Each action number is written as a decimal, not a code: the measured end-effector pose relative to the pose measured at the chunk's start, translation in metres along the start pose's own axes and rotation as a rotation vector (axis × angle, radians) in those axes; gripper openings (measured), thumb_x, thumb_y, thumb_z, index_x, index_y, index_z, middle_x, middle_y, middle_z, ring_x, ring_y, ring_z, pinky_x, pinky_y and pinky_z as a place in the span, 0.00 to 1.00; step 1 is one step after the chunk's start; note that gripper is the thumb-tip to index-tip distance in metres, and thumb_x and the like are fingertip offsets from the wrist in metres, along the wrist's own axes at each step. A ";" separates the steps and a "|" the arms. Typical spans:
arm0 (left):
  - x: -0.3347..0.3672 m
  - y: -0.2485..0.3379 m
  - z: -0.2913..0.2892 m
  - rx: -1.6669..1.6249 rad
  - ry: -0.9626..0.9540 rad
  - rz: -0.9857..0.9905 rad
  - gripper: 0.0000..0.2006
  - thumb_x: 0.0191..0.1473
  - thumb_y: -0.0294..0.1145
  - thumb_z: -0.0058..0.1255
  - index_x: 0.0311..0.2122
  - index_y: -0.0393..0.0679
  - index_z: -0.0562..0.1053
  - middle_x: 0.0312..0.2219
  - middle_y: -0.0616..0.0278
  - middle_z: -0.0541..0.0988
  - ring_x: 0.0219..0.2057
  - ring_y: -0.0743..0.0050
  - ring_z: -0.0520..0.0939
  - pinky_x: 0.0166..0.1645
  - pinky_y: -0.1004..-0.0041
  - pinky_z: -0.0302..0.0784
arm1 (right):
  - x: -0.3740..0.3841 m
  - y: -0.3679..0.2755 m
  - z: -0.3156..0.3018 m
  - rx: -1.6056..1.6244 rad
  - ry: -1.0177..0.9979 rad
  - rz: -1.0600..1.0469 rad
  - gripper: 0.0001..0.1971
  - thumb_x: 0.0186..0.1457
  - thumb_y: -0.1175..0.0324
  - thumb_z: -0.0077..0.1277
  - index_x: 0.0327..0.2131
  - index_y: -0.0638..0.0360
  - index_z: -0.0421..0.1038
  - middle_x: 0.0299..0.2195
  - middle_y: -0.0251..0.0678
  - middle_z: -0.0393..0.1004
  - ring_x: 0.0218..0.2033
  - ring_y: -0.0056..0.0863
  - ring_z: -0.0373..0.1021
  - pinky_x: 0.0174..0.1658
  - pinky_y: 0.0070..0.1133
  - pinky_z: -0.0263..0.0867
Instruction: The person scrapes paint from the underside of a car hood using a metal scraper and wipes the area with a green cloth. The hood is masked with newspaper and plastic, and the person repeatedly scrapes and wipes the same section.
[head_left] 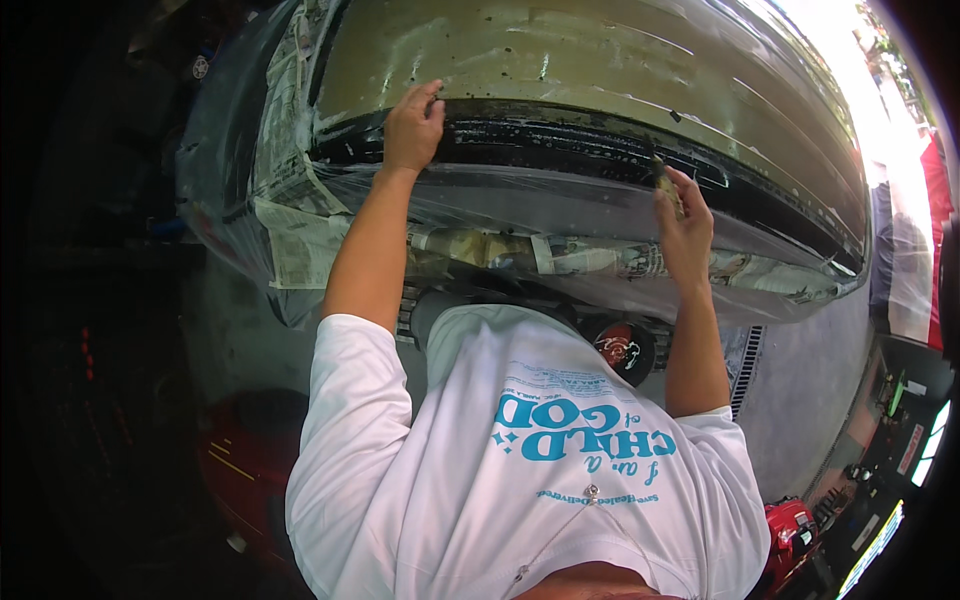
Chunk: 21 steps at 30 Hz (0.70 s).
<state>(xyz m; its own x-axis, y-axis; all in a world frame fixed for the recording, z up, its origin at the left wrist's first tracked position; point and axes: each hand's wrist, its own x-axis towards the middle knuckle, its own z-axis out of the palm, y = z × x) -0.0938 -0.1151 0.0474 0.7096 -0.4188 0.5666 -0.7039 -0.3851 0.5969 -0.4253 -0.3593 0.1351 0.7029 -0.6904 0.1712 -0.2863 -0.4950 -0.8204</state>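
A large curved vehicle panel (560,60) lies before me, its dull olive-tan surface streaked and dotted with dark flakes. Along its near edge runs a glossy black strip (540,135) with pale scratches and specks. My left hand (411,130) is over the left part of this strip, fingers loosely bent and thumb apart; I see nothing clearly held in it. At the right, my right hand (686,222) grips a slim tool (668,190) with a worn tan handle. Its narrow dark end points at the black strip. Its exact kind cannot be made out.
Newspaper (300,240) and clear plastic sheeting (225,190) cover the bodywork around the panel. Below the near edge are a dark round thing with a red centre (622,348) and a floor grating (747,370). A red machine (792,535) stands at the lower right.
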 end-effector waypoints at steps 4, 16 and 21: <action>0.001 -0.031 0.004 -0.059 0.093 -0.107 0.12 0.59 0.30 0.59 0.48 0.44 0.81 0.34 0.56 0.83 0.34 0.55 0.85 0.41 0.63 0.80 | 0.025 -0.024 0.019 -0.057 -0.063 -0.051 0.18 0.63 0.65 0.59 0.55 0.61 0.77 0.41 0.38 0.83 0.45 0.22 0.77 0.49 0.22 0.70; -0.011 -0.019 0.020 0.167 0.151 -0.078 0.12 0.55 0.33 0.55 0.44 0.47 0.80 0.35 0.60 0.85 0.33 0.53 0.85 0.40 0.59 0.82 | 0.096 -0.021 0.043 0.046 -0.484 0.098 0.21 0.69 0.59 0.54 0.59 0.58 0.74 0.30 0.32 0.76 0.29 0.18 0.70 0.38 0.20 0.69; -0.011 -0.020 0.020 0.202 0.175 -0.069 0.13 0.53 0.30 0.53 0.45 0.46 0.80 0.36 0.58 0.85 0.33 0.51 0.85 0.41 0.58 0.82 | 0.120 -0.031 0.059 -0.231 -0.585 -0.100 0.20 0.70 0.63 0.50 0.62 0.54 0.72 0.25 0.38 0.75 0.24 0.26 0.69 0.35 0.24 0.69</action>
<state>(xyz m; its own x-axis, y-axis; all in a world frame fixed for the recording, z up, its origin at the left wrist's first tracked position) -0.0884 -0.1195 0.0177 0.7386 -0.2442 0.6284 -0.6331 -0.5716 0.5220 -0.2935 -0.3952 0.1489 0.9541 -0.2650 -0.1394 -0.2884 -0.6882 -0.6658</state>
